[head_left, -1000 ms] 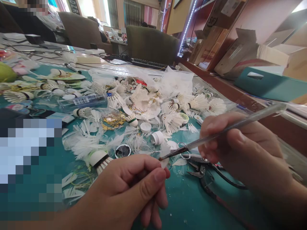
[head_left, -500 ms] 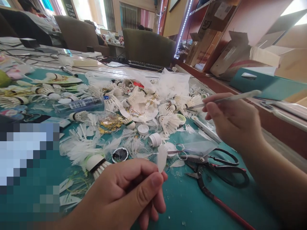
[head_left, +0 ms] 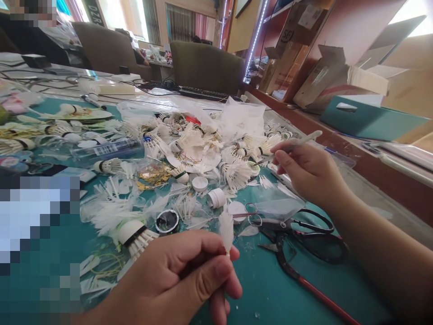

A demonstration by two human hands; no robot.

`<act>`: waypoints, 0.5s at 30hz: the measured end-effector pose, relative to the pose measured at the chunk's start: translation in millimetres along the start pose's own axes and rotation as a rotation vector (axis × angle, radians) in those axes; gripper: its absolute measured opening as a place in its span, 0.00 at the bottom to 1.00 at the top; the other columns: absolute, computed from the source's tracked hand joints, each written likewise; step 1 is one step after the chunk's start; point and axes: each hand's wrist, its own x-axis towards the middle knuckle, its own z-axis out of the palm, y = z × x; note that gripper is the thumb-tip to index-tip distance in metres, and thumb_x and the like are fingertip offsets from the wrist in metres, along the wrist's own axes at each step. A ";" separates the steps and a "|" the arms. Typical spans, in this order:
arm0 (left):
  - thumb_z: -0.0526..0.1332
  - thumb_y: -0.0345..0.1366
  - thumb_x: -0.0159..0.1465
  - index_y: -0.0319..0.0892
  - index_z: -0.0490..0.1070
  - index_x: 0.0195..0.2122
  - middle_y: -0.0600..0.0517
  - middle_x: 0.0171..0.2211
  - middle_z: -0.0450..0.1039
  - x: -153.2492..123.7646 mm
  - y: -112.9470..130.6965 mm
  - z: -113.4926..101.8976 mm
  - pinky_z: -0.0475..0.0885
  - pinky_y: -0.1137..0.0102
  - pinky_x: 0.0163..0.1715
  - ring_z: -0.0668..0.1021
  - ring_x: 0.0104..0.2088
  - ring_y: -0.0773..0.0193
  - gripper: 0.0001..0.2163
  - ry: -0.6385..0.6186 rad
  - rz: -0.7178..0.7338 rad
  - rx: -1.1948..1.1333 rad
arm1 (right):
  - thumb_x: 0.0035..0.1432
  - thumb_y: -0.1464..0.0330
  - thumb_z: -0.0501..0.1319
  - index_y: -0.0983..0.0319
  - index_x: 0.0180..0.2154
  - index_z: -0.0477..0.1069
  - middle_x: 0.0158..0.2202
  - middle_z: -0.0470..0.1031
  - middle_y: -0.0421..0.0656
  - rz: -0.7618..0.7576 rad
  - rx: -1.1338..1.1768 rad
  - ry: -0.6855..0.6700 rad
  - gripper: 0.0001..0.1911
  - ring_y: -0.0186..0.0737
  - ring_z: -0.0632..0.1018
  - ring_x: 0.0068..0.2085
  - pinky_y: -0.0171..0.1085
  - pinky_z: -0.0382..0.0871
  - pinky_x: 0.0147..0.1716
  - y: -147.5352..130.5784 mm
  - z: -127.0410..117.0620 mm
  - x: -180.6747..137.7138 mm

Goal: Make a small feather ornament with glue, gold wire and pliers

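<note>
The feather [head_left: 226, 229] juts from the left grip [head_left: 189, 271].

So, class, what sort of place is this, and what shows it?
Probably an office with a craft workspace: a keyboard, a high-backed chair and, nearer, scattered shuttlecocks.

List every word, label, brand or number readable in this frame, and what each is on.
"DZR", turned sideways, on the dark sign in the background; the last letter is less clear.
"SF", on the tall cardboard box.
White label on that box: too small to read.
Barcode label on the clear package: print too small to read.
</note>
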 end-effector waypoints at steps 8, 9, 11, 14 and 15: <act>0.83 0.50 0.58 0.45 0.85 0.27 0.57 0.25 0.86 -1.6 7.3 3.9 0.75 0.77 0.29 0.84 0.23 0.71 0.16 0.054 -0.089 -0.075 | 0.71 0.61 0.69 0.54 0.40 0.83 0.31 0.80 0.38 0.001 0.283 0.270 0.06 0.37 0.77 0.26 0.40 0.75 0.27 -20.2 -3.7 -0.3; 0.83 0.49 0.58 0.44 0.84 0.27 0.57 0.26 0.86 -1.5 8.0 4.7 0.74 0.78 0.28 0.83 0.23 0.71 0.16 0.059 -0.099 -0.093 | 0.71 0.62 0.69 0.53 0.40 0.83 0.31 0.79 0.39 0.007 0.325 0.298 0.05 0.37 0.77 0.26 0.40 0.74 0.27 -22.6 -4.3 -0.2; 0.83 0.48 0.59 0.43 0.84 0.26 0.57 0.24 0.85 -0.7 7.8 4.9 0.73 0.79 0.28 0.82 0.22 0.72 0.16 0.059 -0.094 -0.111 | 0.72 0.65 0.68 0.53 0.40 0.85 0.31 0.79 0.40 0.017 0.412 0.333 0.06 0.37 0.76 0.26 0.40 0.72 0.27 -28.9 -6.0 -1.6; 0.80 0.50 0.63 0.42 0.84 0.27 0.58 0.21 0.81 2.4 4.9 1.6 0.72 0.80 0.28 0.80 0.22 0.73 0.17 0.012 -0.048 -0.108 | 0.72 0.71 0.66 0.53 0.38 0.87 0.30 0.79 0.43 0.068 0.613 0.335 0.11 0.40 0.78 0.28 0.41 0.71 0.25 -44.5 -9.0 -9.2; 0.79 0.50 0.64 0.42 0.84 0.28 0.58 0.20 0.80 3.8 4.1 0.0 0.72 0.80 0.28 0.80 0.22 0.73 0.18 -0.010 -0.039 -0.105 | 0.71 0.72 0.66 0.53 0.36 0.87 0.29 0.77 0.43 0.090 0.695 0.322 0.13 0.39 0.77 0.26 0.40 0.70 0.23 -50.7 -9.8 -12.7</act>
